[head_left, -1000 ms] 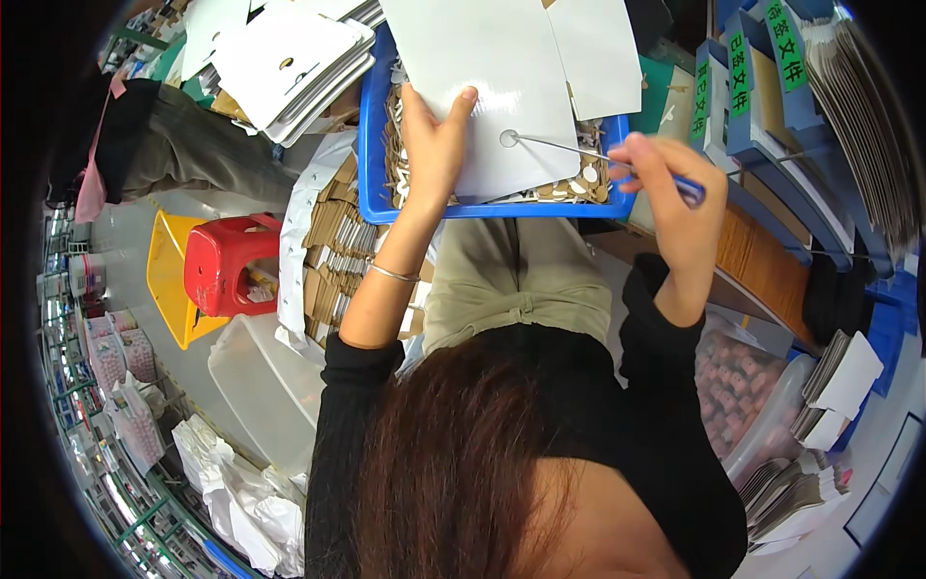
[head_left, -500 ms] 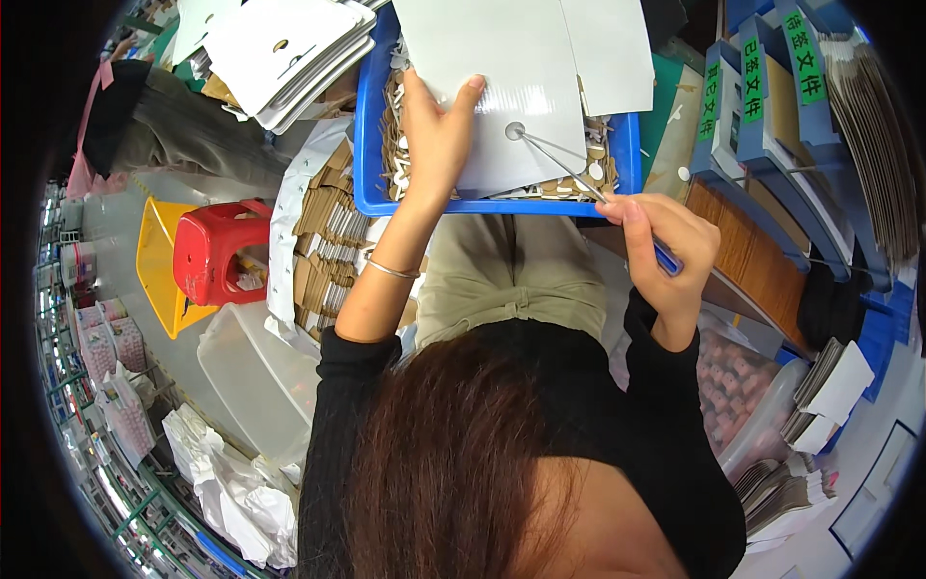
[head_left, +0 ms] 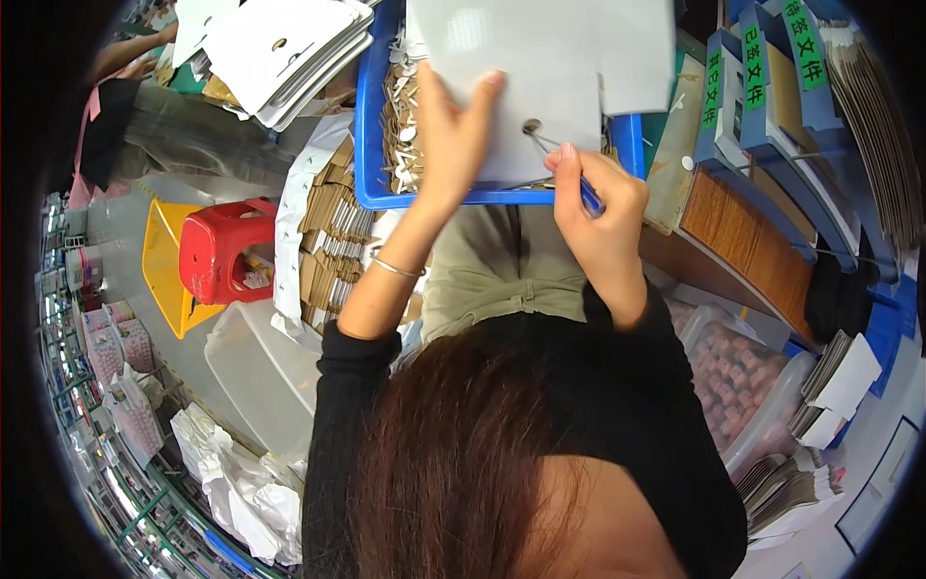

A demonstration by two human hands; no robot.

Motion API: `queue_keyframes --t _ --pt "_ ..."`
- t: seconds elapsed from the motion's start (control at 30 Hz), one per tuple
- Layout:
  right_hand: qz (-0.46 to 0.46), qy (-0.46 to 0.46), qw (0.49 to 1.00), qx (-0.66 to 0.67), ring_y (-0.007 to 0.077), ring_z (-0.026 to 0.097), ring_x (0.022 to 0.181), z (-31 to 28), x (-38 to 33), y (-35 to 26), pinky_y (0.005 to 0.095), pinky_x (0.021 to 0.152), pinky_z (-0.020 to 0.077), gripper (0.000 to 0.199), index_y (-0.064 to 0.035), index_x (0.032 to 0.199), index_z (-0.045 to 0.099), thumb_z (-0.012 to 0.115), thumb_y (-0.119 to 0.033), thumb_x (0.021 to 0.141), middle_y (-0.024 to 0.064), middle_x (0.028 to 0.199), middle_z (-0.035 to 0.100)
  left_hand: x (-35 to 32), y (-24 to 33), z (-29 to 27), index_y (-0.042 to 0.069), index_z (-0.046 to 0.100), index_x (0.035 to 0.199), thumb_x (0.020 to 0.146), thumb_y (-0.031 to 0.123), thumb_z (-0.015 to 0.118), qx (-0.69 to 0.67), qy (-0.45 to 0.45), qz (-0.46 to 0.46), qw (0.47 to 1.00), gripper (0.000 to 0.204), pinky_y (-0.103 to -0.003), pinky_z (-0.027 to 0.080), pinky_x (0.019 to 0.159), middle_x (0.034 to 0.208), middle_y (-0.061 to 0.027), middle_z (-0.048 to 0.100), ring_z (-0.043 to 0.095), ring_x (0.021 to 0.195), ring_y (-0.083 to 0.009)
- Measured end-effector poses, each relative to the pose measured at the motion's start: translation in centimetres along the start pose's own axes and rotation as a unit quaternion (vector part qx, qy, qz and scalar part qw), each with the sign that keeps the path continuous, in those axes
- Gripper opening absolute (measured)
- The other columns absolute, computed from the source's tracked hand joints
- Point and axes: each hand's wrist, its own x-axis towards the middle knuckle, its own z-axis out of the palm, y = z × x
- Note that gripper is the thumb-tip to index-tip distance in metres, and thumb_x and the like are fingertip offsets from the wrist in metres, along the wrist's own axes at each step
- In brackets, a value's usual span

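Note:
A large white cardboard sheet (head_left: 550, 87) with a small round hole lies over a blue plastic tray (head_left: 362, 164). My left hand (head_left: 451, 140) grips the sheet by its left side, thumb on top, the other fingers partly hidden at the edge. In my right hand (head_left: 603, 198) is a blue-handled screwdriver (head_left: 591, 200), its thin metal shaft pointing up and left toward the hole. Whether its tip enters the hole I cannot tell. Small round white and brown cardboard scraps (head_left: 403, 135) fill the tray beneath.
A stack of white cut boards (head_left: 289, 53) stands at the upper left, near another person's arm (head_left: 130, 53). Folded cardboard pieces (head_left: 328, 222) are packed left of my legs. A red stool (head_left: 217, 251) stands further left. Blue file holders (head_left: 767, 145) line the right.
My right hand has moved left with the screwdriver, closer to the hole. The sheet and my left hand have shifted slightly right, and the sheet looks tilted differently.

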Motion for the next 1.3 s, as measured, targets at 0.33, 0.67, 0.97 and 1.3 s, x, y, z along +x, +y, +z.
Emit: queue_keyframes --t 0.33,0.67,0.97,1.3 --pt "-0.078 0.038 0.989 0.12 0.0194 0.058 0.058 -8.6 -1.5 -2.3 0.0231 0.057 0.0471 0.011 0.0066 0.072 0.062 0.051 0.006 0.07 0.0131 0.073 0.065 -0.2 1.0 1.7 -0.002 0.041 0.1 0.08 0.008 0.059 -0.147 0.016 0.069 0.987 0.029 -0.025 0.046 0.062 0.086 -0.0124 0.053 0.054 0.069 -0.0155" --pt "-0.049 0.05 0.993 0.096 0.0206 0.058 0.063 -6.3 -1.8 -0.1 0.0247 0.06 0.0472 0.02 0.0028 0.078 0.062 0.045 -0.006 0.079 0.0153 0.083 0.064 0.1 0.6 0.4 -0.004 0.038 0.108 0.082 0.009 0.058 -0.155 0.025 -0.086 0.984 0.035 -0.028 0.048 0.071 0.091 -0.0165 0.053 0.057 0.078 -0.0215" --pt "-0.211 0.148 0.933 0.252 0.0107 0.034 0.048 -9.8 -1.6 0.9 0.0225 0.046 0.027 0.036 -0.0055 0.068 0.051 0.05 -0.035 0.089 0.0058 0.064 0.049 0.3 5.9 -2.6 -0.006 0.047 0.099 0.084 0.015 0.059 -0.425 -0.049 -0.228 0.875 0.028 -0.023 0.051 0.06 0.086 -0.0188 0.058 0.063 0.07 -0.0242" --pt "-0.134 -0.056 0.986 0.08 0.0137 0.041 0.046 -5.7 2.7 -1.3 0.0238 0.045 0.0336 0.026 -0.0002 0.084 0.062 0.071 -0.015 0.064 0.0046 0.061 0.053 -2.8 8.8 -3.4 -0.007 0.05 0.101 0.086 0.015 0.055 -0.415 -0.234 -0.256 0.841 0.027 -0.02 0.05 0.056 0.094 -0.0236 0.059 0.063 0.069 -0.0208"
